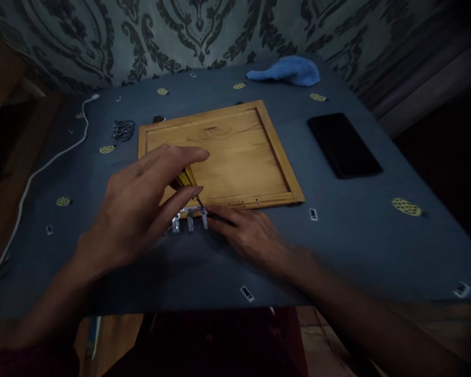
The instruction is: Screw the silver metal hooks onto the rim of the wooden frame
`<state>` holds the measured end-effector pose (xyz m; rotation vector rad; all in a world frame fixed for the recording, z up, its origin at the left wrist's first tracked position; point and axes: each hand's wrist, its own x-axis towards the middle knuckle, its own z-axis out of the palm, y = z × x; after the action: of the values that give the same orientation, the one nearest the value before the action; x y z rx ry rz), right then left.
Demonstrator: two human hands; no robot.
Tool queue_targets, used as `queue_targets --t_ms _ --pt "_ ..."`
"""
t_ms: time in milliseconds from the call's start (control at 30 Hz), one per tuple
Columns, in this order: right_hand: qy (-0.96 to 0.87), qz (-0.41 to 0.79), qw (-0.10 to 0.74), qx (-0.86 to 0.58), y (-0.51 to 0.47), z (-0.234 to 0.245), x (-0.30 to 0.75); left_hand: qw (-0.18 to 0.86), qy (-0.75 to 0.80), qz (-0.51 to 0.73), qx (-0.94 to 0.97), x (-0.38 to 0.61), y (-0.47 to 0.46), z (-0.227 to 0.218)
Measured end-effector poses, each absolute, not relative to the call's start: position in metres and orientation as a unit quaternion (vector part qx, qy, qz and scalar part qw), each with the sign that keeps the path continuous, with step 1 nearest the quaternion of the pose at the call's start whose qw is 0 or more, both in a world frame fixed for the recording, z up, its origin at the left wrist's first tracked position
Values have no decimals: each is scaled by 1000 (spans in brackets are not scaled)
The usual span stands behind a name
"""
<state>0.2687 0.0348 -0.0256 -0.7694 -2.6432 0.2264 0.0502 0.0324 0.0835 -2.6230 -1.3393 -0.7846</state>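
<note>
A framed wooden panel (227, 157) lies on the table, with small dark holes along its near edge. On that edge sits a silver metal hook strip (190, 212) with several hooks hanging toward me. My left hand (137, 199) is curled around the yellow-and-black handle of a screwdriver (187, 177), its thumb and index finger apart. The screwdriver's thin shaft slants down to the strip near its right hook. My right hand (251, 230) pinches the right end of the strip against the panel edge. Something slim and dark shows between its fingers; its kind is unclear.
A pile of loose metal hooks (123, 130) lies left of the panel. A black phone (344, 145) rests at the right, and a blue cloth (288, 71) lies at the back. A white cable (43, 167) runs down the left side of the patterned tablecloth (357, 235).
</note>
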Motion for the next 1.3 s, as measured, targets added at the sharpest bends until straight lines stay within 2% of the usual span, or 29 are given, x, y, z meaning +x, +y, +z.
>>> queue_targets --t_ms 167,367,533,767,1000,1300 --pt "-941 79 186 -270 35 -27 269 21 -432 -255 -865 49 30 85" --pt "-941 65 188 -274 35 -26 269 66 -421 -243 -871 53 33 83" --pt "-941 67 182 -277 34 -25 269 6 -436 -243 -867 48 31 84" --pt "-941 77 200 -263 35 -29 271 8 -491 -264 -830 46 23 94" --pt "-941 66 199 -266 35 -30 270 6 -431 -250 -867 47 28 87" --pt "-941 66 191 -271 35 -34 270 8 -442 -246 -863 47 29 83"
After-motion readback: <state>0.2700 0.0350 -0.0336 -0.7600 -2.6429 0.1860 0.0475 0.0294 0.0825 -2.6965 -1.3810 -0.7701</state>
